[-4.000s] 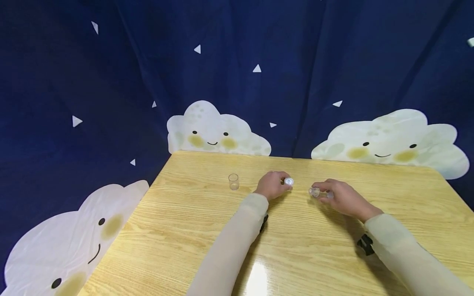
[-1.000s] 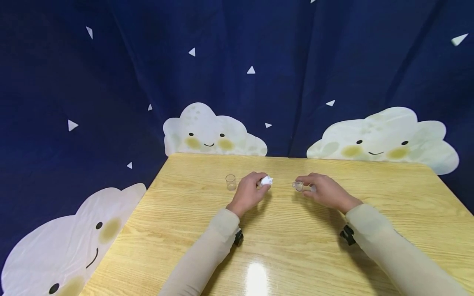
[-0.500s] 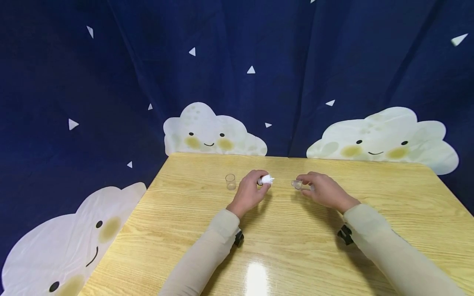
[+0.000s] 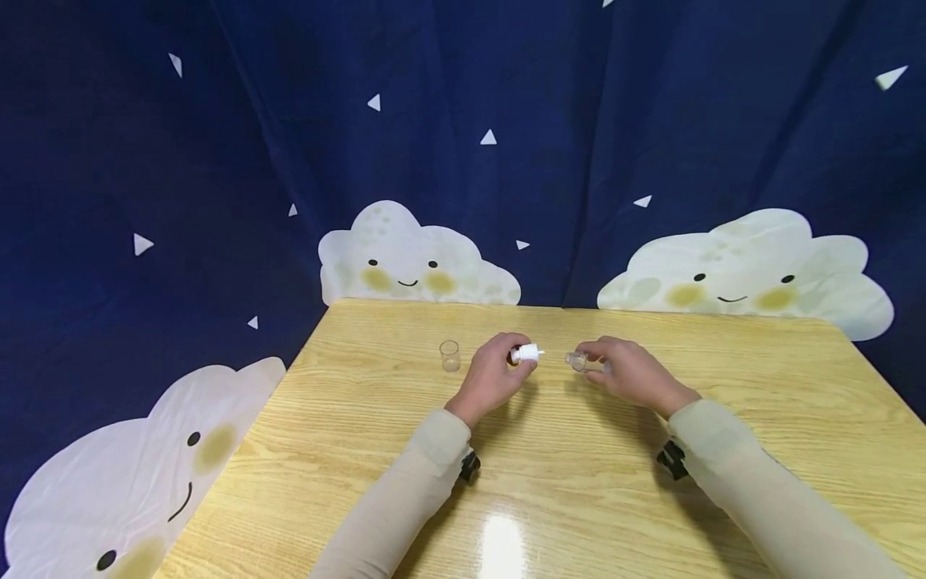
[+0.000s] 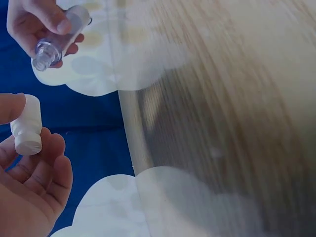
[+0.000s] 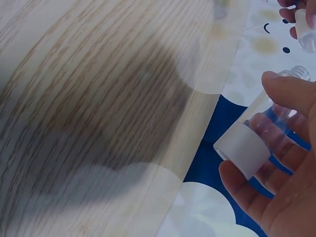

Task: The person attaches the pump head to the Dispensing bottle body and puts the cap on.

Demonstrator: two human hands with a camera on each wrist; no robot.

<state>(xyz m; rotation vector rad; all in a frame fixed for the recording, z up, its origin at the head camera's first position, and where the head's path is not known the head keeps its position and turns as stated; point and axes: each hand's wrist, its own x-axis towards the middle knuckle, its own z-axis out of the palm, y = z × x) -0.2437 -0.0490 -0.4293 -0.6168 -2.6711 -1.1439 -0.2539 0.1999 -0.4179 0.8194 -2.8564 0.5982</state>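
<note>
In the head view my left hand pinches a small white pump head, its thin tip pointing right. The left wrist view shows the white pump head between thumb and fingers. To the right, my right hand grips a clear bottle, its narrow neck turned towards the pump head with a small gap between them. From the right wrist, the bottle shows a threaded open neck and a white base. Both hands are above the table.
A small clear cup-shaped piece stands on the wooden table, left of my left hand. Behind the table's far edge hangs a dark blue curtain with smiling clouds and white triangles.
Both hands have shifted left since the first frame. My left hand has turned the pump head from facing the camera to lying sideways, tip right. Lately the pump head and bottle have come slightly closer.
</note>
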